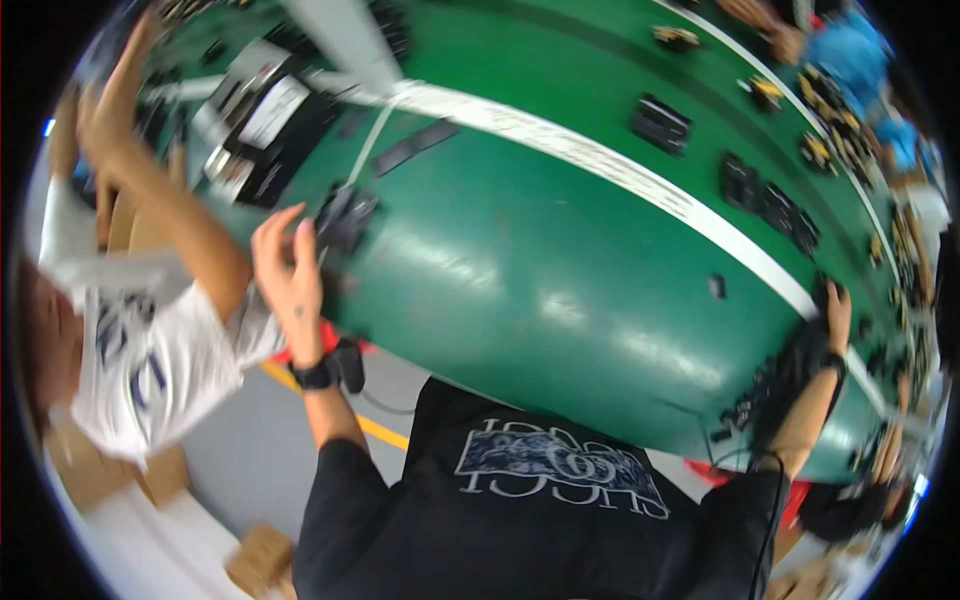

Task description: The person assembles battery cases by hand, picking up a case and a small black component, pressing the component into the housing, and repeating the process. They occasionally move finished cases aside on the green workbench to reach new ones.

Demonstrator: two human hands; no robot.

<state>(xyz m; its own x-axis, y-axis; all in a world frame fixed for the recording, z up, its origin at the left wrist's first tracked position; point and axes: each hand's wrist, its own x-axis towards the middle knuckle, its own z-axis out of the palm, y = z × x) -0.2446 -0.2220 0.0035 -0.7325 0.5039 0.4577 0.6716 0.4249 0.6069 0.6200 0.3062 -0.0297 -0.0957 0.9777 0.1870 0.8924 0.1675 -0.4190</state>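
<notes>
My left hand [290, 270] is raised at the table's near left edge, fingers apart and slightly bent, with nothing seen in it. Just beyond its fingertips lies a dark, blocky part [346, 216], with a pale cord running up from it. Far out to the right, my right hand [838, 318] is closed at the upper end of a dark, bulky thing [800, 350]. Blur hides what exactly its fingers grip. Small black pieces [748, 402] lie in a row beside that dark bulk.
The green table [520, 290] has a white strip [560, 145] along it. Black parts [660, 124] and a small black piece [716, 287] lie on it. A box-shaped device [265, 125] stands at far left, near a co-worker's arm [180, 205]. Yellow-black parts [764, 92] lie at far right.
</notes>
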